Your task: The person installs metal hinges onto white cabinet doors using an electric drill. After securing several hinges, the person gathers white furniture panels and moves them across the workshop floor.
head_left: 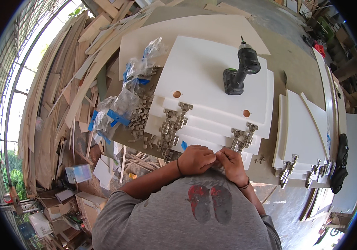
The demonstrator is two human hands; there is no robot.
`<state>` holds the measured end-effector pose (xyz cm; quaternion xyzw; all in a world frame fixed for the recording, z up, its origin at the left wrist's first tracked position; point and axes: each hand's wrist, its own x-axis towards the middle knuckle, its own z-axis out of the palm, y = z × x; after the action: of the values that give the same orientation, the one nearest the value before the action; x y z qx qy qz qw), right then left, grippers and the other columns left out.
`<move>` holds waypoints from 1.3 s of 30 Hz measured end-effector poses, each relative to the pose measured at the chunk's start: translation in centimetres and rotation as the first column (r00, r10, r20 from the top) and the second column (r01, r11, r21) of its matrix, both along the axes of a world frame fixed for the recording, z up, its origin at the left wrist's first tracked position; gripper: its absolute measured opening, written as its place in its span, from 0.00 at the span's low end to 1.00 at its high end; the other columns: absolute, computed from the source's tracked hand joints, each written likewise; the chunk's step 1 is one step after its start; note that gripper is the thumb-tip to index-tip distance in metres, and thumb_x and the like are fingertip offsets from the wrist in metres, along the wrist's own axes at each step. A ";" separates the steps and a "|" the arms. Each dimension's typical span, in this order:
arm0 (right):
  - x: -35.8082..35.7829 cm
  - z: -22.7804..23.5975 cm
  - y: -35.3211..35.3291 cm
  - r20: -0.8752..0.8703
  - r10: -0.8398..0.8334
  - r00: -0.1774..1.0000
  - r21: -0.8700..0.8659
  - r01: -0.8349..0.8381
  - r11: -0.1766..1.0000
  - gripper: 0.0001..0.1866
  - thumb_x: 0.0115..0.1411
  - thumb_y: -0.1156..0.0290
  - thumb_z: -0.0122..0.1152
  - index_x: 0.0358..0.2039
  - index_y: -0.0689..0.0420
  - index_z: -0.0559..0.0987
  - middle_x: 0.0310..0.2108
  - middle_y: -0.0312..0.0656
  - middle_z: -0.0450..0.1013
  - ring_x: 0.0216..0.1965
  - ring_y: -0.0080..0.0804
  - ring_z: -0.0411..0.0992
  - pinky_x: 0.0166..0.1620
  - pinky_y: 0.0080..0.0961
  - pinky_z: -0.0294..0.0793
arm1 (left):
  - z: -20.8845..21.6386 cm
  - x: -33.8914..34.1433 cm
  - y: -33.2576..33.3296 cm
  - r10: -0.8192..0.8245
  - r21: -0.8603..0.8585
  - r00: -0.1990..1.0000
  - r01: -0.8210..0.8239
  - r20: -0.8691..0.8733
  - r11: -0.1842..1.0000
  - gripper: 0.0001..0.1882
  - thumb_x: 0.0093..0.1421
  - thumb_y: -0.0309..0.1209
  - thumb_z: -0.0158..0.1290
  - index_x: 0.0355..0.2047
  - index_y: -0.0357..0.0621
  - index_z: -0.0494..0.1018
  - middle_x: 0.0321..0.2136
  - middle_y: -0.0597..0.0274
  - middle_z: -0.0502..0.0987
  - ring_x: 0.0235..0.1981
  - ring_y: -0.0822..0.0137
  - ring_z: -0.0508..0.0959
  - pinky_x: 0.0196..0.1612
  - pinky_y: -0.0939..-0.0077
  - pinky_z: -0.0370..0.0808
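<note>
My left hand [196,160] and my right hand [232,165] meet in front of my chest at the table's near edge. Both have their fingers closed, thumbs and fingertips pinched close together; whatever they hold is hidden. A small blue scrap [184,145] shows just beyond my left hand. Ahead lies a stack of white panels [205,66], stepped toward me, with round holes in the top one. Metal cabinet hinges [169,131] are fixed along the panels' left side, and more hinges [243,137] sit on the right. A cordless drill [241,68] stands on the top panel.
Left of the stack are clear plastic bags [134,91] with blue strips and a heap of small metal parts [139,118]. More white panels with hinges [303,129] lie at right, beside a black object [340,162]. Wooden boards [47,125] lean at far left.
</note>
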<state>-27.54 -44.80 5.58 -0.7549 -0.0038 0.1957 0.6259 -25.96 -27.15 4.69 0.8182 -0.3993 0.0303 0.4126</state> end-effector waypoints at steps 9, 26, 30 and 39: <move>-2.6 1.6 0.0 0.212 -0.214 0.954 -0.086 0.236 0.968 0.09 0.59 0.70 0.50 0.27 0.62 0.72 0.15 0.41 0.68 0.20 0.23 0.69 0.24 0.22 0.66 | 1.1 1.3 -1.2 -0.162 -0.092 0.958 0.144 -0.236 0.985 0.08 0.48 0.28 0.53 0.28 0.39 0.68 0.23 0.55 0.71 0.24 0.54 0.72 0.29 0.64 0.70; -7.2 3.8 8.2 0.370 -0.533 0.761 0.245 0.474 0.846 0.09 0.60 0.70 0.48 0.25 0.61 0.70 0.15 0.39 0.65 0.17 0.25 0.64 0.23 0.23 0.64 | 0.4 0.3 0.7 -0.321 -0.454 0.693 -0.011 -0.645 0.891 0.18 0.65 0.38 0.35 0.21 0.42 0.62 0.13 0.62 0.68 0.14 0.73 0.66 0.19 0.77 0.63; -6.5 4.1 9.8 0.361 -0.454 0.815 0.266 0.377 0.887 0.09 0.60 0.70 0.47 0.25 0.60 0.70 0.15 0.41 0.65 0.16 0.29 0.65 0.23 0.24 0.63 | 0.1 1.4 2.9 -0.406 -0.512 0.474 -0.115 -0.782 0.851 0.18 0.66 0.38 0.33 0.21 0.44 0.58 0.12 0.63 0.66 0.14 0.77 0.63 0.19 0.81 0.61; -6.7 3.4 12.8 0.364 -0.331 0.871 0.296 0.229 0.927 0.12 0.62 0.67 0.46 0.26 0.60 0.69 0.16 0.40 0.64 0.18 0.28 0.64 0.24 0.24 0.63 | 0.1 7.0 10.1 -0.489 -0.533 0.275 -0.658 -0.828 0.532 0.15 0.65 0.39 0.34 0.22 0.49 0.57 0.10 0.72 0.54 0.10 0.78 0.52 0.17 0.80 0.57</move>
<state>-34.20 -31.97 9.01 -0.6890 -0.0477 -0.0612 0.7206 -18.96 -17.08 4.78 0.3693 0.0607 -0.2517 0.8925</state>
